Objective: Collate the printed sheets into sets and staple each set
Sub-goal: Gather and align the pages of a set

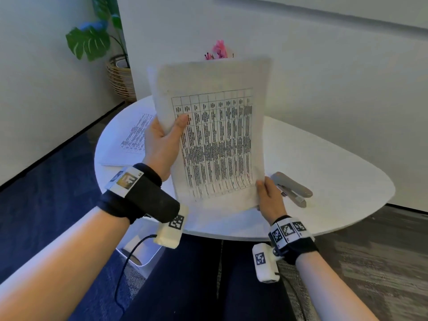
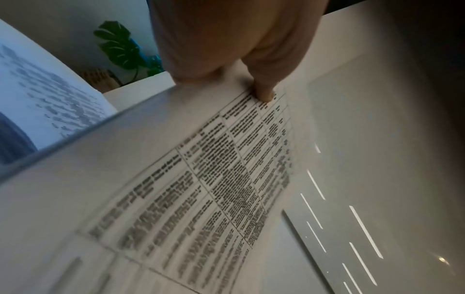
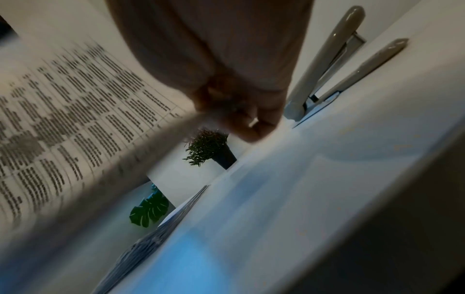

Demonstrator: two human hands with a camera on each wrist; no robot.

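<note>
**Inspector:** Head view first. Where is the set?

**Assistant:** The left hand (image 1: 162, 144) grips the stack of printed sheets (image 1: 213, 140) at its left edge, thumb across the front over the printed table. The right hand (image 1: 269, 196) pinches the stack's lower right corner. The stack is held nearly upright above the white table (image 1: 324, 158), with its bottom edge close to the surface.

**Inspector:** Other items there?

**Assistant:** A grey stapler (image 1: 291, 188) lies on the table just right of the right hand, apart from it. A second printed sheet (image 1: 132, 140) lies flat on the table's left side, behind the left hand. A leafy plant (image 1: 89, 40) in a woven basket (image 1: 121, 77) stands on the floor beyond. Something pink (image 1: 218, 49) shows above the stack's top edge.

**Inspector:** Left wrist view.

**Assistant:** The thumb (image 2: 264, 91) presses on the top page of the stack (image 2: 188, 189); the print is blurred. The flat sheet (image 2: 42, 99) shows at left, the plant (image 2: 118, 47) behind it.

**Inspector:** Right wrist view.

**Assistant:** Fingers (image 3: 241, 119) curl round the stack's corner (image 3: 75, 119); the edge is smeared, possibly several pages fanned. The stapler (image 3: 327, 65) sits beside the hand on the table (image 3: 302, 189), its jaws apart. A small potted plant (image 3: 211, 147) stands at the far side.
</note>
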